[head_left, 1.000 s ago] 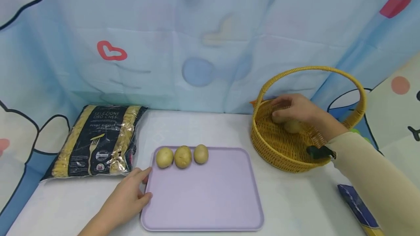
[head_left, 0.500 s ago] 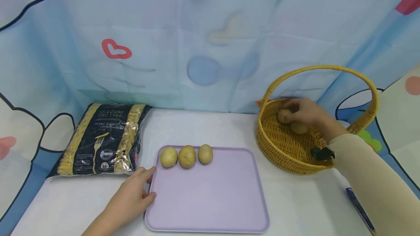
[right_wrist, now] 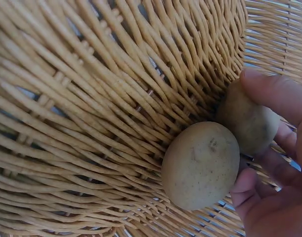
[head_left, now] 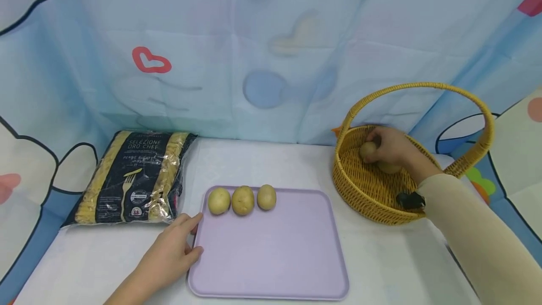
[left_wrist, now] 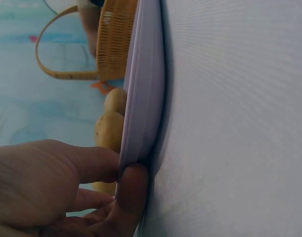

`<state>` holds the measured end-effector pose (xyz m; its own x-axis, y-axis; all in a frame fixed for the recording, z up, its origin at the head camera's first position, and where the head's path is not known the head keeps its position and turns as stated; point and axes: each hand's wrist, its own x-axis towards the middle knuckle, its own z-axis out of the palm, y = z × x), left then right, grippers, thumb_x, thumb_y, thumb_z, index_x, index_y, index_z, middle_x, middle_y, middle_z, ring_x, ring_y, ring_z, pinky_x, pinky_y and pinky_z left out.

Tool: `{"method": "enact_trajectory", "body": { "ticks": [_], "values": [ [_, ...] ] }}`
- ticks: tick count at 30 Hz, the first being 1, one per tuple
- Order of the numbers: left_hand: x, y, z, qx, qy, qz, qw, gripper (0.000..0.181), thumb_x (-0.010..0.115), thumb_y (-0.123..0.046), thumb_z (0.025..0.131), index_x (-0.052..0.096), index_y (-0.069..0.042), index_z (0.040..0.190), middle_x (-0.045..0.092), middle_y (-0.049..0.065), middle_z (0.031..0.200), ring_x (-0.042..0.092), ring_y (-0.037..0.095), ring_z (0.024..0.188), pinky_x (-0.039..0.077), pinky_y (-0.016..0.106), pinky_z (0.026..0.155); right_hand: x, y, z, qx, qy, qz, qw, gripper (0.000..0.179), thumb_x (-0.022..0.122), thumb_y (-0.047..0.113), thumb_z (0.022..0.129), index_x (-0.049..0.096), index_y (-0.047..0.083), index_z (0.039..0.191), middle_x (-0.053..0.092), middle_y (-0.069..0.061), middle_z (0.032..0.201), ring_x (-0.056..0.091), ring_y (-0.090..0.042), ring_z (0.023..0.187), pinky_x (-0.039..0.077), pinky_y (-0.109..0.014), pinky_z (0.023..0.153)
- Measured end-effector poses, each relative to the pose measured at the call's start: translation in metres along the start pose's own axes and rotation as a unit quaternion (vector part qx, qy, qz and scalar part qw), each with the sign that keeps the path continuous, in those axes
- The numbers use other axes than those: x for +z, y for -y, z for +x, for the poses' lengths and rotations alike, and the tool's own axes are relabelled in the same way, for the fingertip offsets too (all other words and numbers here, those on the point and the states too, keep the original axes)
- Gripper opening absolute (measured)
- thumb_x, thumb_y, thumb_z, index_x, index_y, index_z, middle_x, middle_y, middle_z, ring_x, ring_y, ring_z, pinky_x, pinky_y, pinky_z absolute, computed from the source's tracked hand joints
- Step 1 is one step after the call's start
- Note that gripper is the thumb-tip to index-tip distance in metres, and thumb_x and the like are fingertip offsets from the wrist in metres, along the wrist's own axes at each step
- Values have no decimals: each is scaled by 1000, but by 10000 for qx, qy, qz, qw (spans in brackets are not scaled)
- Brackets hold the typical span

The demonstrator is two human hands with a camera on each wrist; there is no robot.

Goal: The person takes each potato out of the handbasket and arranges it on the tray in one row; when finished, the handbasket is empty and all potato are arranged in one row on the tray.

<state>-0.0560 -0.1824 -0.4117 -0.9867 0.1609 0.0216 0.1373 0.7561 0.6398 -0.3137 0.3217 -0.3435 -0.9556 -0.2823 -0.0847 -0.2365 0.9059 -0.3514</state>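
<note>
Inside a wicker basket (head_left: 360, 194) at the right, my right hand (head_left: 391, 147) grips a potato (right_wrist: 244, 121) between thumb and fingers. A second potato (right_wrist: 202, 165) lies against it in the right wrist view, close to my little finger. My left hand (head_left: 169, 253) pinches the left rim of a lilac tray (head_left: 271, 253), thumb and fingers on either side of the edge in the left wrist view. Three potatoes stand in a row along the tray's back edge: one in the corner (head_left: 219, 201), one beside it (head_left: 243, 200) and one to the right (head_left: 267, 197).
A bag of penne pasta (head_left: 131, 178) lies behind my left hand. The basket's tall handle (head_left: 417, 85) arches over my right forearm. A patterned curtain (head_left: 262, 51) hangs behind the white table (head_left: 254, 161).
My right hand has stayed in the basket and closed round a potato, shifting it slightly. The left hand keeps its hold on the tray. The head view has shifted a little.
</note>
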Motion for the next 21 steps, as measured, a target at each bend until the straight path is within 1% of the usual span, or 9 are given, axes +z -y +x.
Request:
{"method": "enact_trajectory", "body": {
  "ticks": [3, 8, 11, 15, 21],
  "values": [
    [0, 0, 0, 6, -34, -7, 10000, 66, 80, -1, 73, 54, 7, 133, 53, -2, 94, 47, 0, 61, 46, 20, 56, -2, 1, -1, 22, -95, -87, 9999, 57, 84, 29, 74, 58, 0, 115, 56, -26, 116, 53, -44, 103, 43, -57, 82],
    [0, -1, 0, 19, -38, 1, 10000, 65, 80, -1, 74, 54, 7, 133, 52, -2, 94, 47, 0, 60, 46, 20, 55, -9, 4, -6, 39, -226, 28, 9997, 59, 84, 31, 75, 57, -1, 117, 55, -28, 118, 51, -45, 106, 42, -58, 85],
    [-1, -2, 0, 16, -29, 11, 10000, 65, 80, -1, 74, 54, 7, 133, 53, -2, 95, 47, 0, 60, 46, 20, 55, -15, 9, -12, -38, -257, 52, 9997, 60, 83, 32, 77, 56, -1, 119, 56, -28, 117, 53, -44, 103, 43, -57, 82],
    [-1, -3, -1, 10, -19, -13, 10000, 66, 80, -1, 73, 53, 8, 133, 53, -2, 95, 47, 0, 60, 46, 20, 55, -22, 17, -18, -113, -259, 29, 9996, 61, 82, 35, 78, 56, 2, 122, 59, -24, 114, 56, -39, 98, 45, -53, 78],
    [0, -3, -1, 7, -22, -20, 10000, 66, 80, -1, 73, 53, 8, 133, 53, -2, 95, 48, 0, 61, 46, 20, 56, -29, 33, -30, -238, -291, 143, 9992, 58, 82, 33, 78, 58, 5, 122, 58, -20, 122, 57, -36, 103, 47, -51, 80]
  ]
}}
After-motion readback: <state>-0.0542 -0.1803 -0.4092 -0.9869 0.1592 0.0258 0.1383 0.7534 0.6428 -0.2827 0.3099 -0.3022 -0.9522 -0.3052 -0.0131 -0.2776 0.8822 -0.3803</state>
